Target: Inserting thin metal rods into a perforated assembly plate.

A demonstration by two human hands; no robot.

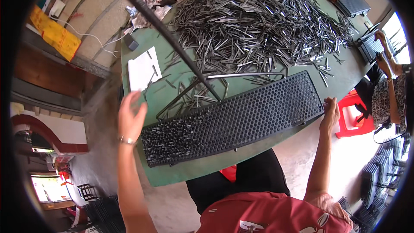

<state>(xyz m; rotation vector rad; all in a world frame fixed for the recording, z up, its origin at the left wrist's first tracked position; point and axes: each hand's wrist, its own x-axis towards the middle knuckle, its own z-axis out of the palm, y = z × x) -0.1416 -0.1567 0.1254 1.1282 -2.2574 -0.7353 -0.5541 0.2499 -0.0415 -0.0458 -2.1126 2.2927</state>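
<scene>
A long black rack [258,108] with rows of round holes lies slantwise on the green table in front of me. Short dark pieces [170,136] crowd the holes of its left third, while the holes farther right show bare. My right hand [331,110] grips the rack's right end at the corner. Beside the left end, my left hand [131,114] is raised with fingers apart, slightly blurred, and nothing shows in it. Past the rack rises a large heap of thin dark sticks [258,21]. A wire frame [246,76] stands along the rack's far side.
A dark pole [159,28] slants down from the upper left to the rack. White paper [144,69] with a few sticks lies on the green table [185,170]. At right, another person [388,95] handles a rack [368,47] near a red stool [351,114]. Stacked racks [381,168] stand lower right.
</scene>
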